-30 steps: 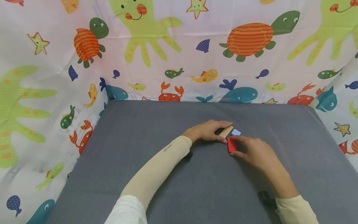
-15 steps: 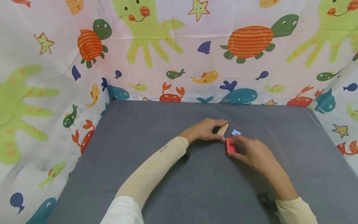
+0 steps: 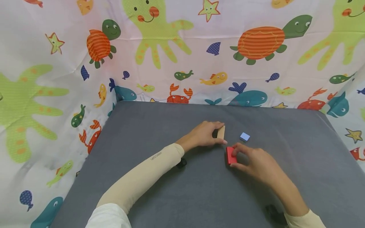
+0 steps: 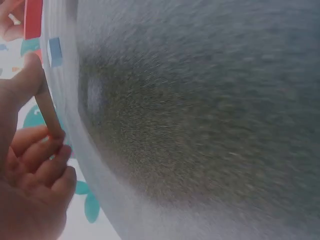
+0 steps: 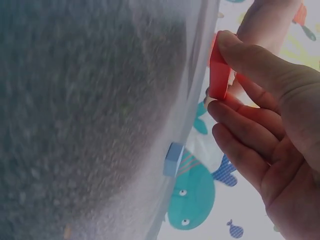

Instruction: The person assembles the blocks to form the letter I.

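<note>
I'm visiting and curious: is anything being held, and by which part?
The left hand pinches a rectangular tan block by opposite ends; the right hand, a rectangular red block, likewise.

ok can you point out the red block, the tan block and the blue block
Red block (image 3: 232, 158), head view, on its broad face.
Tan block (image 3: 221, 133), head view, on the middle of its visible face.
Blue block (image 3: 245, 136), head view, on its top face.

Head view looks down; closer wrist views share red block (image 3: 229, 156).
</note>
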Motion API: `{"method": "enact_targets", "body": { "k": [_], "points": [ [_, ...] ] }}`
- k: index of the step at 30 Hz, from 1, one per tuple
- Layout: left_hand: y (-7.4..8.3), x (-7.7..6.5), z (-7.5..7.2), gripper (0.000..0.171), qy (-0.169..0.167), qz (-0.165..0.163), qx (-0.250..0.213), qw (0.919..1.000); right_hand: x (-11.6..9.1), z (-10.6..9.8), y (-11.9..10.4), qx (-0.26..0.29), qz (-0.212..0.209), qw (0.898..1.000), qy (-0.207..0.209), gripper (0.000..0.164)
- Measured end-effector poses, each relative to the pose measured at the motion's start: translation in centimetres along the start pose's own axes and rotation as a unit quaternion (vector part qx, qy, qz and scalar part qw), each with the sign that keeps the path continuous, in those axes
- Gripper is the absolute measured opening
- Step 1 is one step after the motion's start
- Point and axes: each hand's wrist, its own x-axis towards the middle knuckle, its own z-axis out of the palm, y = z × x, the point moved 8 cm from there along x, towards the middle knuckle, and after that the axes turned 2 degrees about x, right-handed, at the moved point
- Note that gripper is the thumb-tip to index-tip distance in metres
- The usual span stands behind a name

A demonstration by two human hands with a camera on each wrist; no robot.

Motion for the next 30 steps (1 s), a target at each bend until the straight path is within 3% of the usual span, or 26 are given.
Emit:
{"method": "enact_targets", "body": {
  "k": [14, 22, 30],
  "points": [
    [0.5, -4.3, -0.3, 0.086, 0.051, -0.013, 0.019, 0.9984, -1.6, 2.1, -3.8, -0.004, -0.022, 1.0, -0.02, 0.036],
    [0.8, -5.8, 0.2, 0.086, 0.054, -0.008, 0.045, 0.9975, -2.6, 2.7, -5.9, -0.031, -0.07, 0.997, 0.02, 0.035],
    [0.9, -7.0, 0.5, 0.086, 0.058, -0.018, 0.046, 0.9971, -2.9, 3.3, -7.4, -0.033, -0.079, 0.996, 0.01, 0.036]
  ]
}}
